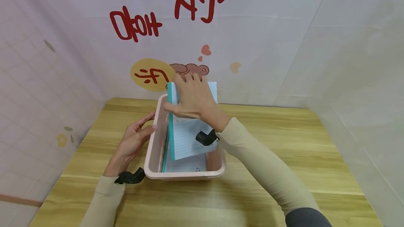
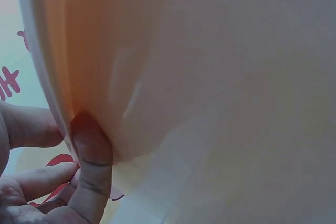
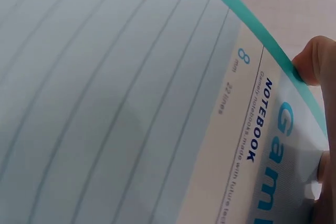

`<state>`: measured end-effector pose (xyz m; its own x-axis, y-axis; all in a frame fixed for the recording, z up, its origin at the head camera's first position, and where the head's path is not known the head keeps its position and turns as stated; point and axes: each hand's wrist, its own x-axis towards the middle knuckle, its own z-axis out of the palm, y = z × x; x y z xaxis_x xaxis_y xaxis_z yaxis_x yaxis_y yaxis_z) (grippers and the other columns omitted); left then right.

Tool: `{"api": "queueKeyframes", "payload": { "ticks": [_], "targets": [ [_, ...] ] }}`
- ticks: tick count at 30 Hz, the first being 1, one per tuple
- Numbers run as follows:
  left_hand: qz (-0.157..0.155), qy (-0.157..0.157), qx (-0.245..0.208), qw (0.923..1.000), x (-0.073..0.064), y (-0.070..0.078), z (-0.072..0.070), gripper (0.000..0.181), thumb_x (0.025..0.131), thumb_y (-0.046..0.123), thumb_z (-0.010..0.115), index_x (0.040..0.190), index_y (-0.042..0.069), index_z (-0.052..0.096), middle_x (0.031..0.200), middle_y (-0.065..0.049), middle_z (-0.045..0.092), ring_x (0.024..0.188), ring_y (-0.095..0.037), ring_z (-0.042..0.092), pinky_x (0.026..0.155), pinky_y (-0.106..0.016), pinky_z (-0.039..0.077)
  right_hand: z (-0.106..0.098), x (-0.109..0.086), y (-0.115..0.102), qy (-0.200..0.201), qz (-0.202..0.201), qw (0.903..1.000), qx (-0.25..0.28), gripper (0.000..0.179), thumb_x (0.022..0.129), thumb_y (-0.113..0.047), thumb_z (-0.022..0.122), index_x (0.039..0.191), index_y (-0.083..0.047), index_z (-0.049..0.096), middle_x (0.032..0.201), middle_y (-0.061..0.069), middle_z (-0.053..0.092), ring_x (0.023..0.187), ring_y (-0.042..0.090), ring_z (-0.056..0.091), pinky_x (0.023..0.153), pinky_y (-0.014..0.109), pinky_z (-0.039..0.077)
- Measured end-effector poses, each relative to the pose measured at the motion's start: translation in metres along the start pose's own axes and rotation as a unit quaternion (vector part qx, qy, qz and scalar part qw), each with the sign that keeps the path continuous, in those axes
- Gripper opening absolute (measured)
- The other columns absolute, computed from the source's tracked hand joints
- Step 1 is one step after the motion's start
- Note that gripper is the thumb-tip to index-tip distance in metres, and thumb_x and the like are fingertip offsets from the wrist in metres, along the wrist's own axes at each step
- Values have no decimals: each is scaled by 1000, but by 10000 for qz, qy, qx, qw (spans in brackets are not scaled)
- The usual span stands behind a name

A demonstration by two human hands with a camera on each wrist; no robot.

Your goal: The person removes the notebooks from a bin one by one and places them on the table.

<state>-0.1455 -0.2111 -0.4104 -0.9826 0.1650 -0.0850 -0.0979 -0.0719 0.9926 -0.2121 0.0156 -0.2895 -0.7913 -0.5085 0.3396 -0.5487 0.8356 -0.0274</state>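
A pale pink plastic bin stands on the table. My left hand grips its left rim, thumb on top and fingers at the outer side; in the left wrist view the fingers pinch the thin bin wall. My right hand holds a lined notebook with a teal spine, tilted up over the bin. The thumb lies at the spine, and the other fingers reach over the top edge. "NOTEBOOK" shows on its cover in the right wrist view. Beneath it, another notebook lies in the bin.
The wood-grain table extends on both sides of the bin. A white printed backdrop with red characters rises right behind the table, and pale sheets close in the left and right sides.
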Motion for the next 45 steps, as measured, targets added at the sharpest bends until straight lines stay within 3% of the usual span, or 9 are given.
{"api": "queueKeyframes", "payload": {
  "ticks": [3, 7, 10, 16, 20, 23, 29, 36, 45],
  "targets": [
    [9, -25, -117, 9999, 0, 0, 0, 65, 104, 16, 62, 161, 6, 31, 149, -3, 37, 102, -1, 66, 91, -18, 57, -12, 2, 3, 90, -88, 9999, 69, 61, 84, -64, 51, 125, -19, 50, 103, 2, 58, 104, 26, 54, 88, 46, 43],
    [9, -28, -235, 9997, 0, -1, 0, 66, 104, 13, 61, 161, 5, 30, 147, -1, 39, 100, -1, 66, 89, -18, 58, -25, 3, 5, 254, -202, 9993, 192, 70, 84, -64, 52, 139, -20, 50, 117, 4, 64, 115, 28, 57, 98, 50, 44],
    [-3, -10, -212, 9998, 1, -2, 0, 66, 104, 13, 61, 161, 5, 30, 149, -2, 38, 100, -1, 65, 89, -18, 57, -34, 2, 6, 331, -203, 9988, 288, 75, 83, -63, 53, 145, -21, 49, 123, 5, 65, 116, 27, 58, 98, 49, 46],
    [-29, 26, -96, 9999, 2, -1, 1, 66, 103, 15, 63, 161, 6, 32, 151, -5, 37, 103, -1, 64, 92, -18, 57, -54, -1, 10, 555, -200, 9980, 207, 62, 83, -62, 55, 124, -17, 53, 96, 4, 59, 94, 24, 52, 79, 41, 44],
    [10, 18, -179, 9998, 3, 0, 2, 65, 103, 13, 63, 160, 6, 33, 147, -2, 40, 100, -2, 66, 89, -19, 58, -64, -2, 20, 630, -184, 9977, 169, 57, 83, -61, 56, 115, -15, 53, 91, 4, 55, 89, 23, 51, 76, 40, 42],
    [32, 13, -204, 9998, 3, 0, 2, 65, 103, 13, 63, 160, 5, 34, 144, 0, 41, 100, -3, 67, 88, -19, 58, -68, -4, 33, 546, -41, 9984, 163, 58, 82, -62, 56, 116, -14, 53, 94, 4, 54, 91, 25, 51, 77, 42, 41],
    [2, 23, -149, 9999, 4, 1, 2, 65, 102, 13, 63, 160, 6, 34, 146, -1, 40, 102, -3, 67, 89, -19, 58, -65, -9, 65, 306, 367, 9988, 110, 72, 82, -65, 55, 132, -13, 52, 102, 8, 59, 95, 30, 52, 83, 46, 43],
    [-49, 65, -105, 9999, 5, 1, 2, 66, 101, 15, 66, 160, 10, 36, 147, -2, 39, 103, -5, 66, 88, -19, 59, -52, -18, 114, 277, 684, 9972, 124, 59, 82, -56, 55, 117, -9, 52, 91, 10, 56, 87, 32, 50, 78, 46, 38],
    [-84, 38, -100, 9999, 2, -2, -2, 68, 101, 15, 66, 161, 10, 33, 149, -2, 38, 104, -5, 65, 89, -20, 59, -25, -32, 163, -1, 1103, 9939, 68, 62, 85, -54, 56, 125, -7, 54, 95, 15, 62, 92, 38, 55, 79, 50, 41]
  ]
}}
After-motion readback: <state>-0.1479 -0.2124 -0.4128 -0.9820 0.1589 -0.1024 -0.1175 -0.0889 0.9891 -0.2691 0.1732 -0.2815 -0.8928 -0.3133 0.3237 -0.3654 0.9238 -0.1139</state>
